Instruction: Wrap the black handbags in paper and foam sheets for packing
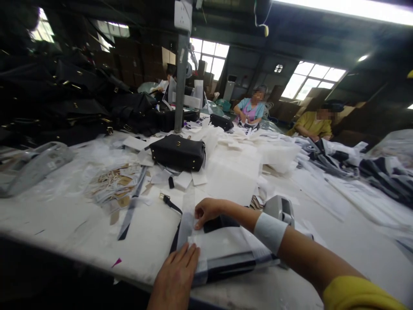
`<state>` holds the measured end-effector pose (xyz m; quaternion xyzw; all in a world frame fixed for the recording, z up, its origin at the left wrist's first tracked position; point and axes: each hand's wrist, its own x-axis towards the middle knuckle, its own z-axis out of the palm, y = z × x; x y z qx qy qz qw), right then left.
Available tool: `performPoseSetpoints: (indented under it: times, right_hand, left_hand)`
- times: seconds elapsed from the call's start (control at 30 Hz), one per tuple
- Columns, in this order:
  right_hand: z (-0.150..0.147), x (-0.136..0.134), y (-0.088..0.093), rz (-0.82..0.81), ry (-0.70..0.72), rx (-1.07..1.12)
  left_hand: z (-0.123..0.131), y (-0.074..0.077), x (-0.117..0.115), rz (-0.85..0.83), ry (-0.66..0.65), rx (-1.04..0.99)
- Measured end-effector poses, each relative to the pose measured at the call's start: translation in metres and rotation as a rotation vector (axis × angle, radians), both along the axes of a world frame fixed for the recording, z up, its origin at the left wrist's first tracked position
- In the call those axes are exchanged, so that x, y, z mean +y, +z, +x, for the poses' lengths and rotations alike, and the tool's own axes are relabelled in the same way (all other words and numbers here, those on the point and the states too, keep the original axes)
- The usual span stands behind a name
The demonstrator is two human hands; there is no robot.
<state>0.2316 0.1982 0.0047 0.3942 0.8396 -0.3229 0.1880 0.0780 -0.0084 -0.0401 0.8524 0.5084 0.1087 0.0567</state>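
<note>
My left hand (177, 275) lies flat with fingers stretched on the near edge of a clear plastic bag (222, 247) that holds a dark flat item. My right hand (206, 211) is curled, its fingertips pinching the bag's far left corner beside a strip of clear tape (187, 215). A black strap with a gold buckle (169, 202) runs out from under the bag. A white band is round my right wrist.
A black handbag (177, 151) stands mid-table among white paper sheets (232, 176). Paper tags (111, 185) lie left. Black bags are piled far left (74, 103). A grey tape dispenser (280, 209) sits right of my wrist. Two people (251, 110) sit opposite.
</note>
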Motion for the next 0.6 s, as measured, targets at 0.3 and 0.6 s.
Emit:
performPoseSetpoints:
  times: [0.3, 0.6]
  right_hand:
    - [0.058, -0.050, 0.028, 0.439, -0.408, 0.186]
    - [0.141, -0.116, 0.006, 0.535, -0.830, 0.144]
  left_hand:
    - [-0.011, -0.015, -0.002, 0.211, 0.040, -0.238]
    - [-0.031, -0.031, 0.023, -0.420, 0.557, -0.842]
